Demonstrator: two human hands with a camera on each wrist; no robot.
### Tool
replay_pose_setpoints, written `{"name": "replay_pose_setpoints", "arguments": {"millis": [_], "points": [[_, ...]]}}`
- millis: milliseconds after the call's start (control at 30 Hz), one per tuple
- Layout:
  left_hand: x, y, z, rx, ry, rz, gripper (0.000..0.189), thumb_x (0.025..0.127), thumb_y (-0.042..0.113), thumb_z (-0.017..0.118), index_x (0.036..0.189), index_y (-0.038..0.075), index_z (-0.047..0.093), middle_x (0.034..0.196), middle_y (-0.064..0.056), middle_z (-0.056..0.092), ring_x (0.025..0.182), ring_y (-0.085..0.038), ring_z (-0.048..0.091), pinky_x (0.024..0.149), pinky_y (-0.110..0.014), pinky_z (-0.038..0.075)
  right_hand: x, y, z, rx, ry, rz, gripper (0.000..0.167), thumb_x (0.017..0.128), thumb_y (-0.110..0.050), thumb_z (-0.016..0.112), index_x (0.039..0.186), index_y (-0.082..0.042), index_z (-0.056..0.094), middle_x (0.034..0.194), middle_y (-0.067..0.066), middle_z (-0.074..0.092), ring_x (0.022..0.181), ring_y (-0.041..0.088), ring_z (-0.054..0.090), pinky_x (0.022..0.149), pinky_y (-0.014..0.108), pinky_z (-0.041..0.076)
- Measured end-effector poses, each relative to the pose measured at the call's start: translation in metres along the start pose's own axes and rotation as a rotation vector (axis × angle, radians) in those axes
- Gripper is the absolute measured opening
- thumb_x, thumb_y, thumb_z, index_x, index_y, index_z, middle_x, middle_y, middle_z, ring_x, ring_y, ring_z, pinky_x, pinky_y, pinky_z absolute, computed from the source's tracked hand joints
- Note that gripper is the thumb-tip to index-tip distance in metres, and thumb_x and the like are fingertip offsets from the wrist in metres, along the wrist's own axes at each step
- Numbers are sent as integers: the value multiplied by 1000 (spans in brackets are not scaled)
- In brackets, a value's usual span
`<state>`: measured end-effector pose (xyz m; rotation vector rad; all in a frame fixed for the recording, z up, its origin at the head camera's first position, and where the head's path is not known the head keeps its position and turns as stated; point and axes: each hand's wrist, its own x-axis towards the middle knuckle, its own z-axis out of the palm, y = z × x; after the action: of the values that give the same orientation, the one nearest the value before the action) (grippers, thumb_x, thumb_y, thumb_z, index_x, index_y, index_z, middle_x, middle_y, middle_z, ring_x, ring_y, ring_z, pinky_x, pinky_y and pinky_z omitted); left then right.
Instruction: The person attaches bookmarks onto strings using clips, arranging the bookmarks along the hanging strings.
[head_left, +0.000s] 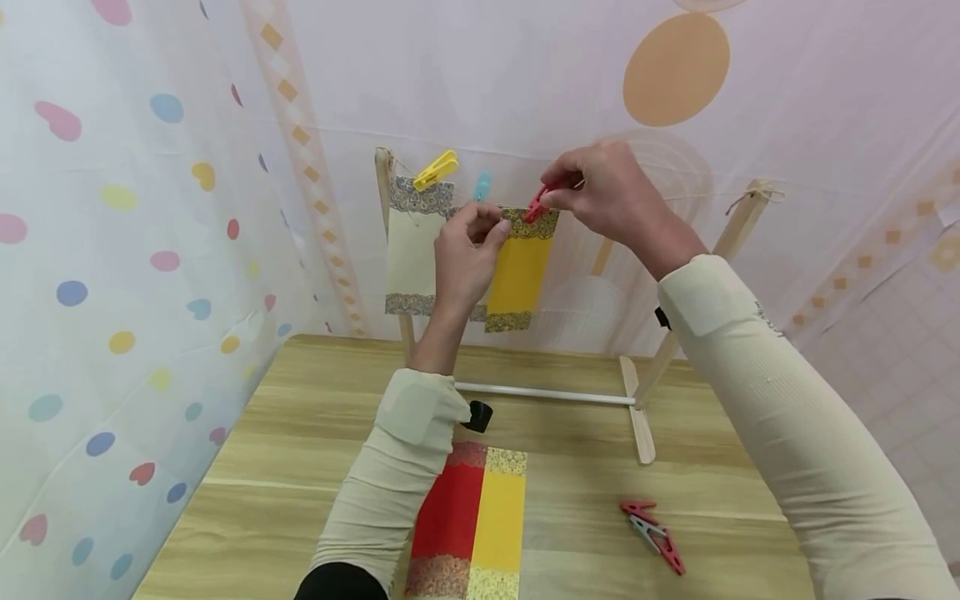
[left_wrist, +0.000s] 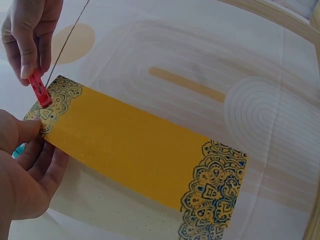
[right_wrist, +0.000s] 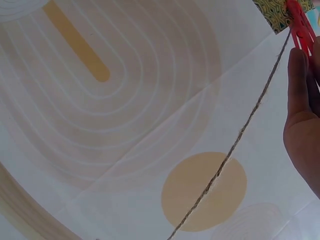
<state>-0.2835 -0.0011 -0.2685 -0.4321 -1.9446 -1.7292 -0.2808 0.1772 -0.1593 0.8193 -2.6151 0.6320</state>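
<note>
Pinching 1 red clothespin (left_wrist: 40, 90), right fingers (left_wrist: 27, 54) hang near left fingers (left_wrist: 55, 172) clamped on 1 yellow card (left_wrist: 135, 145), above 2 flat cards (head_left: 450, 510).

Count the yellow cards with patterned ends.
2. One yellow card is up at the twine, pinched by the left hand; the other yellow card lies on the wood-grain tabletop beside the red card. More could be hidden beneath.

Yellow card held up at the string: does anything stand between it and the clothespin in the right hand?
Nothing visible does. The red clothespin, pinched by the right hand, overlaps the top of the yellow card; the left hand holds the card to one side.
</note>
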Motion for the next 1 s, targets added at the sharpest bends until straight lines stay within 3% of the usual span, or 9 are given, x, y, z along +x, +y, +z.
{"name": "replay_pose_setpoints", "arguments": {"millis": [267, 567, 800, 1000], "points": [[0, 0, -1, 22, -1, -1, 12, 97, 4, 69, 104, -5, 68, 96, -17, 71, 86, -24, 69, 79, -31, 55, 1, -1, 1, -17, -39, 27, 24, 93, -5, 73, 114, 7, 72, 104, 21, 73, 95, 31, 71, 86, 42, 56], [-1, -1, -3, 58, -6, -31, 15, 98, 8, 69, 107, -4, 68, 97, -16, 70, 88, -24, 67, 82, -33, 55, 0, 1, 7, -22, 1, 1, 24, 94, -6, 73, 114, 7, 72, 105, 20, 74, 95, 30, 72, 86, 42, 57], [-3, -5, -5, 75, -7, -44, 15, 98, 11, 68, 106, -2, 68, 97, -14, 70, 88, -23, 66, 83, -33, 54, -5, 1, 9, -19, 10, 27, 28, 95, -9, 72, 119, 5, 71, 110, 20, 73, 99, 31, 71, 90, 43, 56], [-6, -8, -10, 74, -6, -50, 12, 99, 11, 68, 105, 0, 69, 97, -13, 70, 89, -23, 65, 85, -33, 53, -18, 3, 8, 28, 80, 7, 29, 94, -9, 73, 120, 4, 71, 115, 19, 72, 101, 31, 71, 91, 44, 56]]}}
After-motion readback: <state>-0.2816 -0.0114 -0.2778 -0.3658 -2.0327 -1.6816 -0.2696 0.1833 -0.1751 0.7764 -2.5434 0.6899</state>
